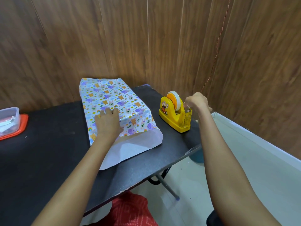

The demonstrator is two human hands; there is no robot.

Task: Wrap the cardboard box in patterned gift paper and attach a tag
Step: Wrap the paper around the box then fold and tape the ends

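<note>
The box lies on the black table, covered in white gift paper with animals and rainbows. Its near end is unfolded, and a flap of plain white paper spreads toward me. My left hand presses flat on the near top of the wrapped box, fingers spread. To the right stands a yellow tape dispenser with a white roll. My right hand is at the dispenser's cutter end, fingers pinched on the tape end.
A clear plastic container on an orange lid sits at the table's left edge. Wooden wall panels stand behind. The table's right edge drops to a light floor with a folding leg and a blue bin.
</note>
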